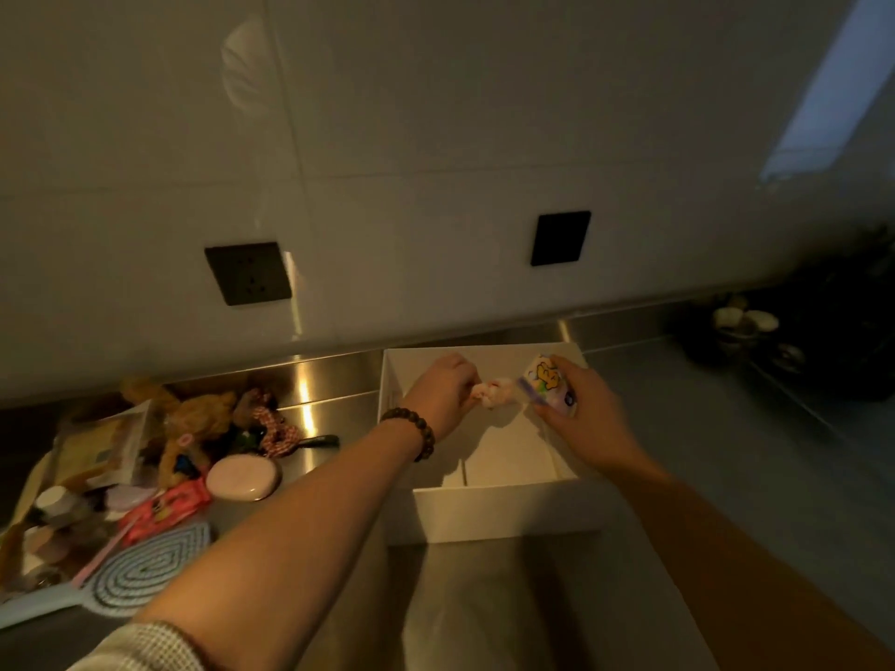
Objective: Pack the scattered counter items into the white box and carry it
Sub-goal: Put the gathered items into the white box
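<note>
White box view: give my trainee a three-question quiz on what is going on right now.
1. True or false: both hands are above the white box.
2. What does the right hand hold? A) a small printed packet B) the hairbrush C) a mug
3. On which side of the box do the unpacked items lie?

Key
1. True; the left hand grips a small pink-and-white item there.
2. A, the small printed packet.
3. Left, including the pink oval case and blue hairbrush.
</note>
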Demonstrator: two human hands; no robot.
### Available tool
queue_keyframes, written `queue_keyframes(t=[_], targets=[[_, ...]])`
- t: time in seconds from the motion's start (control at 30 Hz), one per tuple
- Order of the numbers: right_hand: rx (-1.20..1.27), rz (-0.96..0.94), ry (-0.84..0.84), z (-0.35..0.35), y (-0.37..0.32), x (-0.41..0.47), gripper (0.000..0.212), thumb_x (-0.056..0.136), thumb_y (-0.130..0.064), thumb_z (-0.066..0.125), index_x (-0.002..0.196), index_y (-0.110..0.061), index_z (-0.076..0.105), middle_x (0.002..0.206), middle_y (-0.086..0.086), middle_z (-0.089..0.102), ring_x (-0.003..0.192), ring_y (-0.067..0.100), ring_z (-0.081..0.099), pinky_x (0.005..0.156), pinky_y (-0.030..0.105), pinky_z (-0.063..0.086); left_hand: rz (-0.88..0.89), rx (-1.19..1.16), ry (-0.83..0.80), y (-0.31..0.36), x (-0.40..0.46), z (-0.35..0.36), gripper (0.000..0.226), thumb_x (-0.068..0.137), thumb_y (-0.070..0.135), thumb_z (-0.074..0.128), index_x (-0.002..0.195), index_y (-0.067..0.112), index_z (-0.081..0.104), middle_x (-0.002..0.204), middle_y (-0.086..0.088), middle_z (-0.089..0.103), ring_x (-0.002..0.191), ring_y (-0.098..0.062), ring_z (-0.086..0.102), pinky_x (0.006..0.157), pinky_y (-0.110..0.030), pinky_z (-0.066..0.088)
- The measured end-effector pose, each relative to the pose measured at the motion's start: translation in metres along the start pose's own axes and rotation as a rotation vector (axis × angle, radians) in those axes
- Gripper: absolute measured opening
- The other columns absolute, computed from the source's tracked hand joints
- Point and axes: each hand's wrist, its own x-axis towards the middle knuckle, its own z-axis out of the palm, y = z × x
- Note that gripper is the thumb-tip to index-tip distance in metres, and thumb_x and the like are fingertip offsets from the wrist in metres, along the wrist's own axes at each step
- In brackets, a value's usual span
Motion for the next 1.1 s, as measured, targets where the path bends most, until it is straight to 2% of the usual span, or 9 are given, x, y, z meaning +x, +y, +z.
queue_keyframes(t=[0.1,0.27,0.37,0.43,0.53,0.67,0.87,1.0,1.1], targets=[[0.071,0.041,-0.038,0.000,0.010,0.007,0.069,0.081,-0.023,0.073,0.142,-0.024,0.039,0.117,-0.006,0.045,0.102,0.006,0.047,0.080,0.010,0.034,-0.041,0.024,-0.061,-0.002,0.009,0.017,0.010,0.086,0.020,0.062,0.092,0.013,0.063,0.101,-0.006,0.056,0.093,-0.021,0.051,0.075,-0.020,0.034],[0.051,0.051,-0.051,0.004,0.014,0.013,0.069,0.081,-0.020,0.073,0.142,-0.023,0.039,0.122,-0.002,0.047,0.108,0.009,0.047,0.091,0.024,0.039,-0.115,0.020,-0.137,-0.005,0.011,0.022,0.026,0.085,0.025,0.063,0.110,0.020,0.060,0.116,0.001,0.052,0.105,-0.018,0.050,0.087,-0.026,0.041],[0.022,0.042,-0.102,0.006,0.012,0.017,0.068,0.082,-0.022,0.072,0.141,-0.024,0.039,0.123,-0.001,0.049,0.110,0.013,0.049,0.096,0.030,0.043,-0.086,0.025,-0.080,-0.006,0.010,0.007,0.046,0.083,0.027,0.066,0.126,0.020,0.051,0.133,0.000,0.046,0.118,-0.018,0.045,0.092,-0.022,0.034],[-0.024,0.038,-0.140,0.009,0.012,0.020,0.066,0.083,-0.025,0.071,0.140,-0.026,0.039,0.125,0.000,0.050,0.113,0.017,0.051,0.099,0.038,0.046,-0.070,0.059,-0.032,-0.010,0.006,-0.008,0.057,0.082,0.028,0.067,0.133,0.020,0.046,0.141,-0.002,0.041,0.126,-0.020,0.040,0.101,-0.027,0.033],[-0.183,0.011,-0.195,0.020,0.011,0.027,0.061,0.085,-0.040,0.066,0.138,-0.024,0.041,0.123,0.001,0.054,0.111,0.020,0.053,0.095,0.039,0.047,-0.120,0.140,-0.009,-0.022,-0.008,-0.028,0.076,0.080,0.041,0.067,0.144,0.019,0.031,0.150,-0.005,0.029,0.136,-0.023,0.027,0.113,-0.035,0.025],[-0.335,0.051,-0.296,0.039,0.013,0.035,0.063,0.083,-0.053,0.063,0.135,-0.024,0.042,0.124,0.004,0.056,0.109,0.022,0.056,0.090,0.037,0.048,-0.291,0.181,-0.141,-0.036,-0.035,-0.031,0.099,0.078,0.060,0.060,0.149,0.018,0.005,0.158,-0.006,0.000,0.144,-0.022,0.000,0.118,-0.038,0.008],[-0.427,0.027,-0.331,0.054,0.013,0.043,0.055,0.079,-0.055,0.066,0.121,-0.024,0.051,0.120,0.003,0.058,0.104,0.021,0.057,0.088,0.036,0.048,-0.386,-0.008,-0.213,-0.035,-0.043,-0.023,0.106,0.080,0.058,0.059,0.147,0.015,-0.012,0.155,-0.001,-0.021,0.142,-0.018,-0.015,0.114,-0.032,0.005],[-0.491,-0.062,-0.403,0.050,0.018,0.046,0.068,0.079,-0.044,0.070,0.136,-0.023,0.040,0.138,0.003,0.044,0.120,0.022,0.047,0.098,0.034,0.041,-0.374,-0.046,-0.205,-0.040,-0.044,-0.022,0.107,0.081,0.054,0.060,0.146,0.015,-0.015,0.153,-0.001,-0.026,0.142,-0.017,-0.015,0.113,-0.029,0.003],[-0.588,-0.127,-0.586,0.048,0.022,0.044,0.076,0.089,-0.041,0.059,0.150,-0.022,0.017,0.159,0.002,0.011,0.144,0.024,0.019,0.115,0.038,0.022,-0.370,-0.078,-0.182,-0.041,-0.044,-0.020,0.107,0.081,0.052,0.062,0.146,0.016,-0.015,0.152,0.000,-0.028,0.142,-0.017,-0.013,0.114,-0.029,0.006]])
